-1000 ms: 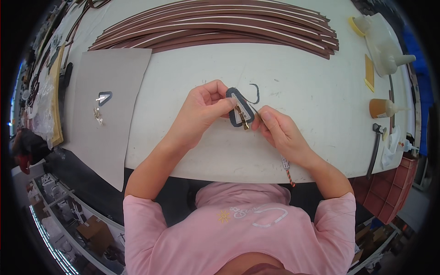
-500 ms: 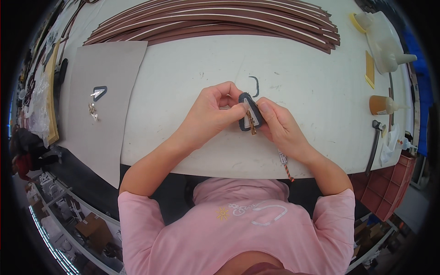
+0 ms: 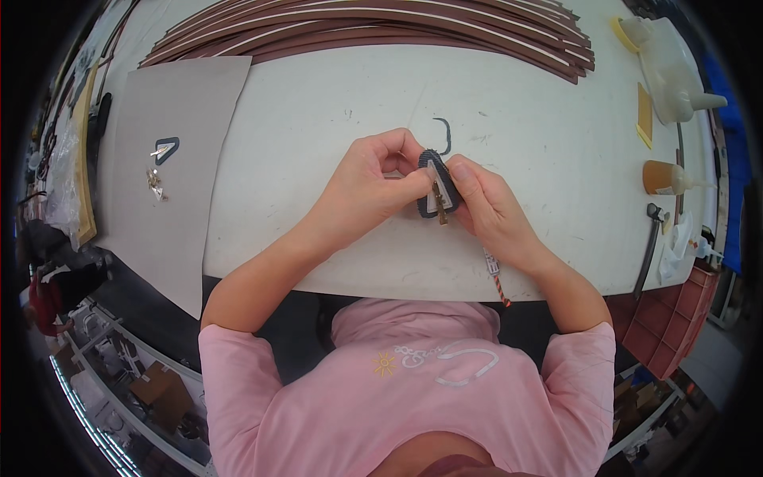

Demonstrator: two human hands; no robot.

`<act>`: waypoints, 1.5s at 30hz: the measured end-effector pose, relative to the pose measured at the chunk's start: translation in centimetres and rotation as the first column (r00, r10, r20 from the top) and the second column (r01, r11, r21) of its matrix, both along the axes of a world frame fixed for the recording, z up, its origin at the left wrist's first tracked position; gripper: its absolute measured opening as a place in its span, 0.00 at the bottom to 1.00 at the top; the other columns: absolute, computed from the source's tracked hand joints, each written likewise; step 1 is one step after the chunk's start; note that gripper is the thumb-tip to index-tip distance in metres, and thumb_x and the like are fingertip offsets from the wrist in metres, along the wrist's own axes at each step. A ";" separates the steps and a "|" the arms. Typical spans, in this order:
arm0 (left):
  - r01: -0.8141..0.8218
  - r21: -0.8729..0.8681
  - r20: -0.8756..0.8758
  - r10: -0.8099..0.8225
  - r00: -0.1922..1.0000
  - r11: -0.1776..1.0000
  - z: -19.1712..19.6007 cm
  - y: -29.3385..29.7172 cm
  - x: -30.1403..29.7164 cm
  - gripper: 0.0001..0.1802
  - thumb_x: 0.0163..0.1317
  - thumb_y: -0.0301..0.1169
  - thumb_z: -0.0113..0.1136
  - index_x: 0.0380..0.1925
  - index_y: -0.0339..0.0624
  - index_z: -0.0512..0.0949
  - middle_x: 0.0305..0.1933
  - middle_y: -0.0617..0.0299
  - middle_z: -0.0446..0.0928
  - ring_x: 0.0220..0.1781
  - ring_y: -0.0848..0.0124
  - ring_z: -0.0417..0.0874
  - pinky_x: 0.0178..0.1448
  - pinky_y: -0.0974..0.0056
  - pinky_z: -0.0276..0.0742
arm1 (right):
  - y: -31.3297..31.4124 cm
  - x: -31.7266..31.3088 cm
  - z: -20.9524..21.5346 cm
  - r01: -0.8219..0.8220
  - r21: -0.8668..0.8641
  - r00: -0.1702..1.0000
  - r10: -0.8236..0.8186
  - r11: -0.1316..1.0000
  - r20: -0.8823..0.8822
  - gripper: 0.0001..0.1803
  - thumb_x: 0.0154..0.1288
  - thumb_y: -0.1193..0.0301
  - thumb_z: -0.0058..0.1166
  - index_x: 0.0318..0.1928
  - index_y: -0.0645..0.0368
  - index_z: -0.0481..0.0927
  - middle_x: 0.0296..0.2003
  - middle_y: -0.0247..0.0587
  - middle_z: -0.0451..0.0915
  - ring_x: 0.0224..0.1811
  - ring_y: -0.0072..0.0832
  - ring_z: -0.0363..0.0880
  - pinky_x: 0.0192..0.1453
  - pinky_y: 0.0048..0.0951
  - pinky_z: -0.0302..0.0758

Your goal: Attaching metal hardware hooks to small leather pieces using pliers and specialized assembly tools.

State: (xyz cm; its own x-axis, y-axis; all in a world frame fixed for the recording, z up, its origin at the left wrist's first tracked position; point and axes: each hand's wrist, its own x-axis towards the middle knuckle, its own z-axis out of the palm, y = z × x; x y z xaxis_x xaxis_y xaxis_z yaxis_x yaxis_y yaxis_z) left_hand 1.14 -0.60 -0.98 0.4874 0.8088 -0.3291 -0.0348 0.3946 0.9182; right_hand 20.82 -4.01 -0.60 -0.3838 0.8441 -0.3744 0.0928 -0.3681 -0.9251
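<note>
On the white table (image 3: 334,127), below a fan of long brown strips (image 3: 366,28) and right of a grey sheet (image 3: 179,159), the left hand (image 3: 369,187) and right hand (image 3: 489,207) meet over a small dark loop-shaped piece (image 3: 438,183), held just above the tabletop near its middle. Both hands pinch it, fingertips pressed on its opposite edges. It looks light, thin and bendable, with a small brass fitting (image 3: 439,208) at its lower end, so gripping the rim seems safest.

Both hands (image 3: 433,187) pinch a dark leather piece (image 3: 438,184) above the white table (image 3: 318,135).
</note>
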 end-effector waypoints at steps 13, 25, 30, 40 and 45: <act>0.000 0.043 -0.003 0.000 1.000 0.999 0.0 -0.1 0.0 0.04 0.61 0.25 0.61 0.31 0.41 0.74 0.35 0.67 0.78 0.37 0.81 0.76 0.43 0.73 0.73 | 0.0 0.0 -0.1 0.005 -0.014 1.000 -0.005 1.000 -0.026 0.20 0.82 0.60 0.33 0.40 0.62 0.73 0.30 0.28 0.70 0.33 0.15 0.66 0.40 0.21 0.70; -0.008 0.019 0.007 0.008 1.000 1.000 0.0 -0.1 0.2 0.04 0.62 0.25 0.61 0.33 0.40 0.75 0.36 0.67 0.78 0.39 0.81 0.77 0.45 0.73 0.73 | 0.0 0.3 -0.1 0.004 -0.005 1.000 -0.004 1.000 -0.029 0.20 0.82 0.60 0.34 0.39 0.63 0.73 0.30 0.30 0.72 0.34 0.16 0.68 0.42 0.23 0.72; -0.008 0.025 0.004 0.008 1.000 1.000 0.3 -0.1 0.3 0.04 0.62 0.26 0.61 0.34 0.40 0.75 0.37 0.67 0.78 0.39 0.80 0.77 0.46 0.72 0.73 | 0.2 0.4 -0.7 0.019 -0.002 0.998 -0.019 1.000 -0.055 0.20 0.81 0.60 0.35 0.39 0.64 0.73 0.29 0.31 0.72 0.33 0.17 0.68 0.41 0.24 0.72; -0.014 -0.006 0.014 0.014 1.000 1.000 -0.2 -0.3 0.1 0.04 0.63 0.25 0.61 0.35 0.40 0.75 0.38 0.67 0.79 0.41 0.79 0.78 0.48 0.70 0.74 | 0.1 0.5 -0.8 0.011 0.031 0.999 -0.009 0.999 -0.052 0.20 0.81 0.62 0.36 0.37 0.65 0.73 0.28 0.32 0.72 0.32 0.17 0.68 0.40 0.24 0.72; -0.006 -0.032 0.045 0.007 0.999 0.999 0.1 -0.1 0.1 0.04 0.63 0.25 0.61 0.36 0.40 0.75 0.39 0.66 0.79 0.41 0.79 0.79 0.49 0.70 0.74 | 0.2 0.5 -0.4 0.005 -0.015 0.997 -0.006 1.000 -0.082 0.20 0.81 0.61 0.35 0.38 0.65 0.73 0.30 0.32 0.72 0.34 0.16 0.69 0.42 0.24 0.73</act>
